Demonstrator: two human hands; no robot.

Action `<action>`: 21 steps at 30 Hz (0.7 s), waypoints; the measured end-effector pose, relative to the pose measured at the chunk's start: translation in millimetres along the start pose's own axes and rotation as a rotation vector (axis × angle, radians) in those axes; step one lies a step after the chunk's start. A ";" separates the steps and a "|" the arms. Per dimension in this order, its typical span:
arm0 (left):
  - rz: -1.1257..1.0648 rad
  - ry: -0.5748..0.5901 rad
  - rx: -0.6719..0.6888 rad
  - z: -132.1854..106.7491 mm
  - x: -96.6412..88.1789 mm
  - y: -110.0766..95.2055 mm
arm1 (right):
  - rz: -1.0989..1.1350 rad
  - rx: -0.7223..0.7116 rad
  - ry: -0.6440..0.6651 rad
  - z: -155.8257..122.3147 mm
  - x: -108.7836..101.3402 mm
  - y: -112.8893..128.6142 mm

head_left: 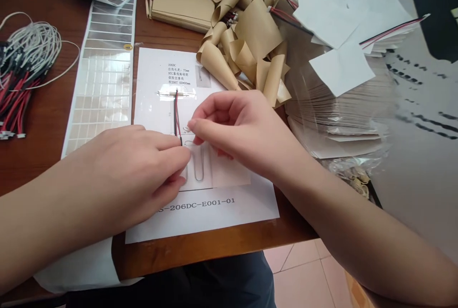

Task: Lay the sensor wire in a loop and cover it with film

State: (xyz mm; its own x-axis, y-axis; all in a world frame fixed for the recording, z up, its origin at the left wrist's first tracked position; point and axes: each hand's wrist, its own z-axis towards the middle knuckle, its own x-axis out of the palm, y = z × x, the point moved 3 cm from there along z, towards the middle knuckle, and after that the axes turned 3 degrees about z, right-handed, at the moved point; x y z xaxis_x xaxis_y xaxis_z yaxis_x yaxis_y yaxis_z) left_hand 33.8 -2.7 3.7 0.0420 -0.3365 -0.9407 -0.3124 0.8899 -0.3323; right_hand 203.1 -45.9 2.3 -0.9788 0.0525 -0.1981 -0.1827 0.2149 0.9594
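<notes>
Fingers on thin, glossy red-black wire

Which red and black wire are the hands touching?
The single wire on the printed sheet, running down to the left hand and right hand. The other wires lie bundled at the left, untouched.

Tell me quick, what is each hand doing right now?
Left hand: closed on the left edge of the white pad, beside the red-black wire.
Right hand: thumb and forefinger pinched shut over the pad's top; what they pinch cannot be told.
</notes>
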 end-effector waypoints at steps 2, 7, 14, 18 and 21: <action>-0.015 0.026 -0.041 -0.6 1.0 3.9 | 0.002 0.017 0.035 -0.4 2.7 0.0; -0.126 0.108 -0.160 -5.9 0.7 12.4 | 0.011 0.019 -0.007 6.1 -2.7 -4.5; -0.210 0.101 -0.206 -5.4 -7.4 13.3 | -0.020 -0.048 -0.015 5.2 -4.8 -1.1; -0.284 -0.015 -0.343 -2.5 -15.8 13.9 | -0.010 -0.064 0.013 -0.2 -2.2 3.9; -0.430 -0.082 -0.419 -3.1 -18.4 12.6 | -0.017 -0.076 0.020 -3.1 -0.4 5.8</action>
State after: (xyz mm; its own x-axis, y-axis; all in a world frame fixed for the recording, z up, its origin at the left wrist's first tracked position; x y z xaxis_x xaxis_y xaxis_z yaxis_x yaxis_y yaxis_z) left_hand 26.2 13.7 17.0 0.3149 -0.5995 -0.7358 -0.5976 0.4771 -0.6445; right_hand 202.2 -47.7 8.6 -0.9770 0.0297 -0.2111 -0.2050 0.1404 0.9686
